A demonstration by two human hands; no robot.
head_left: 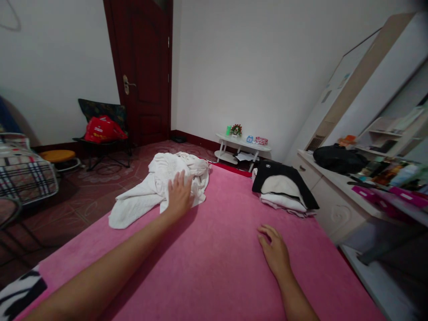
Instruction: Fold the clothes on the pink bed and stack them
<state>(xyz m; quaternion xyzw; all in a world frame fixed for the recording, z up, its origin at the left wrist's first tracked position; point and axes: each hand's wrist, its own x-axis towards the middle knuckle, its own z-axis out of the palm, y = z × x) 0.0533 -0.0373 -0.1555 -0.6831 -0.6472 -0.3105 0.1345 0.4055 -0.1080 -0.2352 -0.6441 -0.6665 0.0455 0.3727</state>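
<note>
A crumpled white cloth (157,185) lies at the far left of a bed covered with a pink sheet (217,267). My left hand (179,194) reaches out with fingers spread and rests flat on the near edge of that cloth, holding nothing. My right hand (274,252) lies palm down on the pink sheet, fingers loosely apart, empty. A folded stack of clothes with a black and white garment (284,183) on top sits at the far right of the bed, beyond my right hand.
A dark red door (143,67) stands behind the bed. A folding chair holds a red bag (102,128). A small white table (242,147) stands by the wall. A white dresser (331,196) with a black bag (337,158) lines the right side. A plaid seat (23,171) is at left.
</note>
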